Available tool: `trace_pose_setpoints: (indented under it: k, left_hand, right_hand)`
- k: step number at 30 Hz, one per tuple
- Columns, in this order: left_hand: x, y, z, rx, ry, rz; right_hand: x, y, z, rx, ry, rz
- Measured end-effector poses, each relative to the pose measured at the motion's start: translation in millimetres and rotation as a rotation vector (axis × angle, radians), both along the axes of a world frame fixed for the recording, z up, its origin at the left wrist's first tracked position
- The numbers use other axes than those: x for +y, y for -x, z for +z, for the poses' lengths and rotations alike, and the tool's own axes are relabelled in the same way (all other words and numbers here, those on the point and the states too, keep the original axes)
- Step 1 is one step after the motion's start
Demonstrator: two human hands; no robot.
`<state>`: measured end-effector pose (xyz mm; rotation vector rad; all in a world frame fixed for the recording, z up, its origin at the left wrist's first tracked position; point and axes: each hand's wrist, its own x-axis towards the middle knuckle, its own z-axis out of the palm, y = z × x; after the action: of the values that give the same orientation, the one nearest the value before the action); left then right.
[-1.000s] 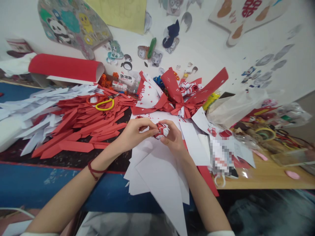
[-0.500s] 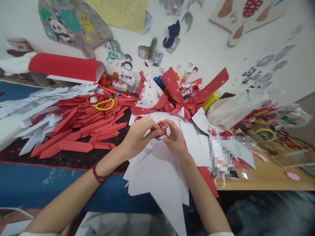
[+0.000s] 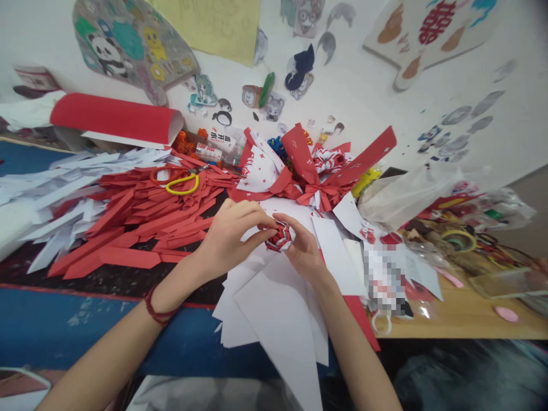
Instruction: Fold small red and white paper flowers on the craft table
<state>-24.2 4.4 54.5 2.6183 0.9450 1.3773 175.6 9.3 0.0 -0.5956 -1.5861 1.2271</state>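
Observation:
A small folded red-and-white paper flower (image 3: 280,237) is between my two hands, its interlaced strips facing me. My right hand (image 3: 305,251) grips it from the right, thumb at the front and fingers behind. At its upper left edge, my left hand (image 3: 234,233) pinches it with thumb and index fingertips; the exact bit pinched is too small to make out. Under my hands lie white paper sheets (image 3: 274,302). To the left are piles of folded red paper strips (image 3: 132,257) and white paper strips (image 3: 64,200).
Yellow-and-red-handled scissors (image 3: 182,185) rest on the red strips. Red wrapped paper bouquets (image 3: 319,177) stand at the back by the wall. A red paper roll (image 3: 115,118) is at back left. Tape (image 3: 460,240) and clutter cover the wooden desk (image 3: 462,317) at right.
The paper flower has been turned so more of its woven face shows. My left hand has shifted slightly left, its fingers straighter. My right hand still holds the flower.

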Motion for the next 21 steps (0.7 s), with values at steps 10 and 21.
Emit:
trace_pose_setpoints:
  k: [10, 21]
  left_hand:
    - [1, 4, -0.2, 0.243, -0.275, 0.1]
    - [-1, 1, -4.9, 0.065, -0.083, 0.045]
  right_hand:
    - [1, 2, -0.1, -0.038, -0.029, -0.045]
    - [-1, 5, 3.6, -0.105, -0.075, -0.166]
